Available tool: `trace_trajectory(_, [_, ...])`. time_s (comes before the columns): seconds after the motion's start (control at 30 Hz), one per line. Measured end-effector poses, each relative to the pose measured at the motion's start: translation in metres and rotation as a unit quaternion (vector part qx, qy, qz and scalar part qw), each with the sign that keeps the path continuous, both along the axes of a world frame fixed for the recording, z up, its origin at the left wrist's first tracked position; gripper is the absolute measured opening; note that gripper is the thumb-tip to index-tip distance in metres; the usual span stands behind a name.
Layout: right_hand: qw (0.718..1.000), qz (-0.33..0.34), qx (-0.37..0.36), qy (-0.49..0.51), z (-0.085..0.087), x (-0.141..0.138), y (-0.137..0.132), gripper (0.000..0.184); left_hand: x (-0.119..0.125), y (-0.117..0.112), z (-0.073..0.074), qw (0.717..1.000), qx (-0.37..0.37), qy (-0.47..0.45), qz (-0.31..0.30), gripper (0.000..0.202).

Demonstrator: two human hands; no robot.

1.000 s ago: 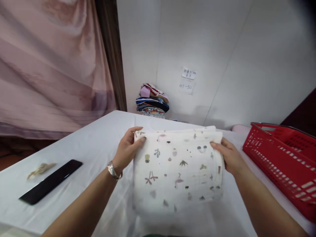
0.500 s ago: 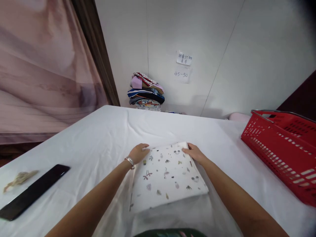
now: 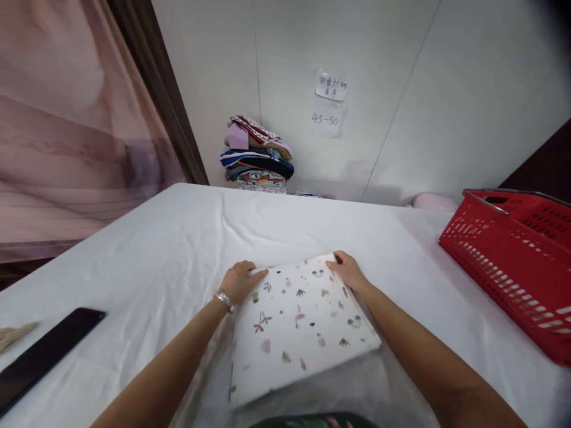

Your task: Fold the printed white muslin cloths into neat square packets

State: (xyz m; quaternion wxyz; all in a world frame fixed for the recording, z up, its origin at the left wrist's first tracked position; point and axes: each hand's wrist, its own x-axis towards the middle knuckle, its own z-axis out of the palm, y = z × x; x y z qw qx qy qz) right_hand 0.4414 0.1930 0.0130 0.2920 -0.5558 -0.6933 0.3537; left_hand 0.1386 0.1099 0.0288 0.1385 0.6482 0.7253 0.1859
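A folded white cloth [image 3: 298, 333] printed with small plants and shapes lies at the near side of the white-covered table, turned a little askew. My left hand [image 3: 238, 282], with a silver bracelet [image 3: 224, 301] at the wrist, grips its far left corner, thumb on top and the other fingers partly hidden beyond the edge. At the far right corner, my right hand [image 3: 348, 271] pinches the cloth with the thumb above and the fingers around the side.
A red plastic basket [image 3: 504, 267] stands on the right. At left lie a long black flat object [image 3: 53, 356] and a beige item [image 3: 15, 336]. Folded textiles [image 3: 259, 157] are piled beyond the table's far edge, before a wall with paper notes [image 3: 330, 86]. A pink curtain [image 3: 66, 148] hangs left.
The view has shifted slightly, tilting down and to the right. My left hand sits a little farther left on the cloth's corner; both hands keep hold of the cloth.
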Motion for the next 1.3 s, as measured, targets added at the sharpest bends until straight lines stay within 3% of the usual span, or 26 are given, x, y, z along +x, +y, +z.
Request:
trace_trajectory(0.23, [0.992, -0.007, 0.030, -0.126, 0.000, -0.006, 0.000, 0.051, 0.000, 0.002, -0.008, 0.999, 0.014, 0.027, 0.032, 0.041])
trace_trajectory(0.43, [0.959, 0.018, 0.118, -0.256, 0.010, -0.013, -0.012, 0.049, 0.010, -0.002, 0.001, 0.998, 0.012, 0.038, 0.040, 0.035])
trace_trajectory(0.5, [0.943, 0.049, 0.175, -0.280, 0.019, -0.020, -0.022, 0.048, 0.022, -0.012, 0.003, 0.996, 0.065, 0.052, 0.012, 0.033])
trace_trajectory(0.6, [0.920, 0.171, 0.219, -0.276, 0.025, -0.029, -0.039, 0.052, 0.043, -0.028, 0.000, 0.984, 0.126, 0.091, -0.082, 0.045])
trace_trajectory(0.7, [0.904, 0.256, 0.173, -0.296, 0.018, -0.034, -0.046, 0.065, 0.052, -0.034, -0.011, 0.985, 0.069, 0.110, -0.115, 0.065])
trace_trajectory(0.83, [0.904, 0.261, 0.123, -0.316, 0.009, -0.032, -0.040, 0.075, 0.047, -0.029, -0.022, 0.989, 0.011, 0.112, -0.101, 0.076])
trace_trajectory(1.03, [0.907, 0.274, 0.093, -0.305, 0.021, -0.027, -0.048, 0.077, 0.046, -0.027, -0.021, 0.987, -0.001, 0.124, -0.103, 0.077])
trace_trajectory(1.3, [0.901, 0.276, 0.091, -0.321, 0.021, -0.015, -0.071, 0.078, 0.048, -0.027, -0.019, 0.984, 0.006, 0.141, -0.108, 0.079])
